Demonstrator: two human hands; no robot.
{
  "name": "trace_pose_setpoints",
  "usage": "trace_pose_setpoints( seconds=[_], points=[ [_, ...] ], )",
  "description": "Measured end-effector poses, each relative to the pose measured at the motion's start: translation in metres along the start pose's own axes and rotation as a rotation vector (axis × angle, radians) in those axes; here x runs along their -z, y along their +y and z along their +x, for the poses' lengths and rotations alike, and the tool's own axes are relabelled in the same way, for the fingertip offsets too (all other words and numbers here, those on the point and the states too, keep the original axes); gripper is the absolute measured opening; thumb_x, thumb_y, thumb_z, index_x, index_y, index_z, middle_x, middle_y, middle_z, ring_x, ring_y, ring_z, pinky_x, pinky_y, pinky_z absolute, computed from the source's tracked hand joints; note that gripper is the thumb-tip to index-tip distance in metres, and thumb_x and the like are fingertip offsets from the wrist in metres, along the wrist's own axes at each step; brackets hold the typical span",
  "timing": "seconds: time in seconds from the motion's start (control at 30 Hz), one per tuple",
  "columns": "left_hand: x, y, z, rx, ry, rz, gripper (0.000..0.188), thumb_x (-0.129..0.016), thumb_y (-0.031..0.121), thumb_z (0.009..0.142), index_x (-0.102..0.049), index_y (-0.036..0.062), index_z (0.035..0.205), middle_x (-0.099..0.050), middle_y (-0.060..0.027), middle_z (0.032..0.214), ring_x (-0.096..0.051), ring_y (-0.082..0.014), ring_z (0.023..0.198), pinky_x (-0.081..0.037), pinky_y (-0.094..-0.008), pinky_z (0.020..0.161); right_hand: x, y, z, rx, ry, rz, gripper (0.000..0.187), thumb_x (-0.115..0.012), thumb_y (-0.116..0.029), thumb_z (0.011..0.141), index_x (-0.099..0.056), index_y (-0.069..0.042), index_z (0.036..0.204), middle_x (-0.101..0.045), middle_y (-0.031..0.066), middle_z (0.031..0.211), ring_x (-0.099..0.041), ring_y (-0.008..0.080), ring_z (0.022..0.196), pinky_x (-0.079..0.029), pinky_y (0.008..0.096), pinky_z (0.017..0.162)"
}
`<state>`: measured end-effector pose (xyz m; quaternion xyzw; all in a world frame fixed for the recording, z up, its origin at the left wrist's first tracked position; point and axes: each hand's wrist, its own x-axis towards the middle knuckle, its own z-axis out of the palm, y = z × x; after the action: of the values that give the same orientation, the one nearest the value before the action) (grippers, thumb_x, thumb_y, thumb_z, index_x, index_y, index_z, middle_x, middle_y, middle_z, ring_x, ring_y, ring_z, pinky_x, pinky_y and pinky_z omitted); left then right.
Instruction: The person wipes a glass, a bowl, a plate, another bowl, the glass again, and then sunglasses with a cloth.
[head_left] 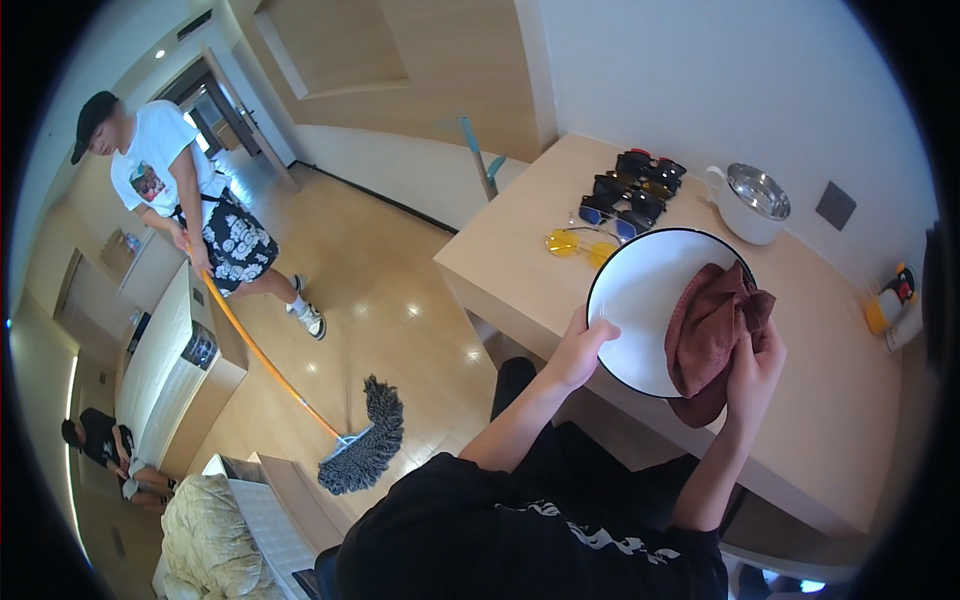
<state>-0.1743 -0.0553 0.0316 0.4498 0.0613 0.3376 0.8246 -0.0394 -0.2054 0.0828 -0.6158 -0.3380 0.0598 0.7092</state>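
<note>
White print too small to read crosses our black shirt (600,535). Our left grip (585,350) is closed on the white plate's (635,310) rim; our right grip (760,365) bunches a brown cloth (705,335) against it, above the counter's (820,400) front edge. Sunglasses (625,205) lie toward the back-left corner; a white pot (750,215) stands near the back edge.

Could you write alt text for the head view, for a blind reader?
The wearer's left hand holds a white dish and the right hand a brown cloth against it, at a desk with sunglasses. Another person holds a mop.
</note>
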Motion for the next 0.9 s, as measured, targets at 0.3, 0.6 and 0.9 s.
trace_pose_setpoints(
  seconds=[0.3,0.6,0.9],
  points=[
    [0.001,-0.002,0.015,-0.354,0.315,0.230,0.034,-0.049,0.012,0.093,-0.046,-0.0028,0.123,-0.053,-0.0127,0.117,-0.051,-0.0178,0.107,-0.040,-0.0298,0.093,-0.060,0.038,-0.050,0.042,0.362,-0.007,0.031,-0.050,-0.004,0.089,-0.046,0.005,0.118,-0.057,0.0150,0.108,-0.054,0.0207,0.103,-0.040,0.0304,0.090],
    [-0.004,0.014,0.013,-0.320,0.110,0.673,0.029,-0.049,0.010,0.091,-0.052,-0.0042,0.116,-0.059,-0.0120,0.109,-0.055,-0.0168,0.101,-0.041,-0.0280,0.089,-0.004,0.010,-0.011,-0.018,-0.077,-0.150,0.031,-0.045,0.004,0.081,-0.054,0.002,0.110,-0.063,0.0159,0.090,-0.062,0.0240,0.089,-0.046,0.0308,0.080],
    [-0.015,0.005,0.028,-0.147,-0.215,0.593,0.030,-0.042,-0.004,0.087,-0.053,-0.0037,0.116,-0.062,-0.0132,0.104,-0.057,-0.0150,0.100,-0.043,-0.0274,0.089,0.002,-0.023,0.038,0.203,-0.535,-0.558,0.025,-0.053,-0.003,0.076,-0.059,-0.003,0.100,-0.062,0.0177,0.075,-0.062,0.0337,0.071,-0.049,0.0382,0.068]
  ],
)
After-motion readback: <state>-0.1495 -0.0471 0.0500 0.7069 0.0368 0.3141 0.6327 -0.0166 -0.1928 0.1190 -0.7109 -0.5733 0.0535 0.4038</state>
